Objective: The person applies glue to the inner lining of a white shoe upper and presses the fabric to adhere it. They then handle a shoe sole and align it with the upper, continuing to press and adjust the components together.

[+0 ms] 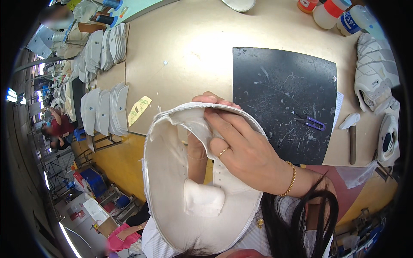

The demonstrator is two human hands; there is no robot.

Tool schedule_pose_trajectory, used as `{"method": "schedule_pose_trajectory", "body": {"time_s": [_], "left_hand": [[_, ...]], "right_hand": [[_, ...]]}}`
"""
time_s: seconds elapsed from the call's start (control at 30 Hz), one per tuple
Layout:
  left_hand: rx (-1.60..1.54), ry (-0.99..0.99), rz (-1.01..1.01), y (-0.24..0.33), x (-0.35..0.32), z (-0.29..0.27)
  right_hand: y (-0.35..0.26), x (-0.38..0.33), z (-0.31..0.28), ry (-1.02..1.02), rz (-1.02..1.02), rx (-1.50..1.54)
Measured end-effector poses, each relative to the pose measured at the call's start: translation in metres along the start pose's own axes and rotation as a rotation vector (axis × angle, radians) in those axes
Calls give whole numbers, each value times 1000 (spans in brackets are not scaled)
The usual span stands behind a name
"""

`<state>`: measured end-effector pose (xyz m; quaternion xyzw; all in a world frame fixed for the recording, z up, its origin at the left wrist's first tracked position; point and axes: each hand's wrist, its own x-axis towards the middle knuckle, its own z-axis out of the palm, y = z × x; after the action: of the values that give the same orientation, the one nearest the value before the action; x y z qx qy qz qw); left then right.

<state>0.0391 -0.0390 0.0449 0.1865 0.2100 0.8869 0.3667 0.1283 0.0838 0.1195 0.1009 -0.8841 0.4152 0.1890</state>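
Head view: right hand (245,150) fingers clamped on white curved fabric shoe upper (180,189), left hand (197,159) inside it, grip unclear, above tan desk (185,56)

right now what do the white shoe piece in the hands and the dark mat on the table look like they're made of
White shoe upper: seemingly soft fabric or synthetic leather, matte; frayed raw rim, stitching holes, and it bends under the right hand.
Dark mat: probably rubber or plastic cutting board, dull black; pale scratches all over.
Table: smooth tan board, slightly shiny.
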Motion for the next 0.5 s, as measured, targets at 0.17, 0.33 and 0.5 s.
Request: {"method": "schedule_pose_trajectory", "body": {"time_s": [0.17,0.33,0.5], "left_hand": [[35,-121,152,-12,8,-9],[123,-108,160,-6,16,-3],[84,-7,15,-3,6,-12]], "right_hand": [[1,-5,5,35,-17,8],[-1,0,4,131,-43,29],[1,2,5,125,-34,-27]]}}
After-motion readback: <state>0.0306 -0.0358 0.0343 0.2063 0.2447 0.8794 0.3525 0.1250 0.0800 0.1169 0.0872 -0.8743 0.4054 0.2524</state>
